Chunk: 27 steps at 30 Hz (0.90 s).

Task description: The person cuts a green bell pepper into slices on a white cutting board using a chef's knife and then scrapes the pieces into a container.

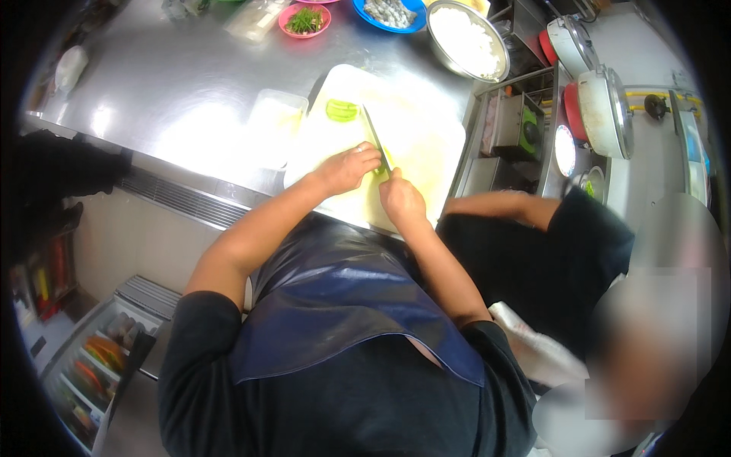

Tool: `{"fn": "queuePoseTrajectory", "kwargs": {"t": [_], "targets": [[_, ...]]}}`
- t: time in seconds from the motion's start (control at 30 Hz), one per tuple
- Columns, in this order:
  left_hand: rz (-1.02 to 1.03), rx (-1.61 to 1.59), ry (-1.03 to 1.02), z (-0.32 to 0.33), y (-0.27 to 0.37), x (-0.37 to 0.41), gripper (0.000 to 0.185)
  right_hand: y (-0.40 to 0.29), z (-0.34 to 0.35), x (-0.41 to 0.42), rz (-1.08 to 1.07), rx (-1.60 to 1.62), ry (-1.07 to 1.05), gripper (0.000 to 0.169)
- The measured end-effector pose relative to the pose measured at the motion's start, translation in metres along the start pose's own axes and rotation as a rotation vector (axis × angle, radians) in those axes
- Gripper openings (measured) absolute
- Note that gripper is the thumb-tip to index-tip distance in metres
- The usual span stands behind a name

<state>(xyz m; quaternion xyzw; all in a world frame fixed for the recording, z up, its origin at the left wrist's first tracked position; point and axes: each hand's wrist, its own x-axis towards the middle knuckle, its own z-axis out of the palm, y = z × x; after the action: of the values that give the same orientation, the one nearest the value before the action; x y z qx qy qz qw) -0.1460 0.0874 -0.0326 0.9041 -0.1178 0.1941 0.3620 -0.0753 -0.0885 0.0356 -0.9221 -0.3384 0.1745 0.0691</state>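
A white cutting board (431,143) lies before me on the steel counter, washed out by glare. My right hand (402,197) grips the handle of a kitchen knife (372,129), its blade pointing away from me. Just left of the blade, the bent fingers of my left hand (349,167) hold a green vegetable piece (380,169) against the board; its kind is mostly hidden by the fingers. Farther up the board lies a small group of green vegetable slices (342,110). A translucent plastic container (278,123) stands against the board's left side.
Along the far side are a pink bowl of chopped greens (304,21), a blue plate of what looks like peeled shrimp (390,14) and a steel bowl of white food (465,43). Close on my right, a co-worker's arm (502,207) reaches toward the counter. Large lidded pots (602,114) stand beyond.
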Motion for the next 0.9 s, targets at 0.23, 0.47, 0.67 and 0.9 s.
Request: {"fn": "queuePoseTrajectory", "kwargs": {"t": [0.23, 0.47, 0.67, 0.9], "targets": [[-0.025, -0.031, 0.000, 0.001, -0.007, -0.004, 0.032, -0.018, -0.030, -0.004, 0.061, -0.046, -0.099, 0.022], [0.011, -0.046, 0.030, 0.002, -0.007, -0.002, 0.030, -0.017, -0.015, 0.003, 0.053, -0.045, -0.049, 0.024], [-0.034, -0.039, 0.046, 0.006, -0.007, -0.004, 0.028, -0.013, 0.000, -0.010, 0.101, -0.065, -0.062, 0.022], [-0.076, -0.051, 0.014, 0.003, -0.007, -0.005, 0.027, -0.025, -0.031, 0.005, 0.062, -0.076, -0.115, 0.024]]}}
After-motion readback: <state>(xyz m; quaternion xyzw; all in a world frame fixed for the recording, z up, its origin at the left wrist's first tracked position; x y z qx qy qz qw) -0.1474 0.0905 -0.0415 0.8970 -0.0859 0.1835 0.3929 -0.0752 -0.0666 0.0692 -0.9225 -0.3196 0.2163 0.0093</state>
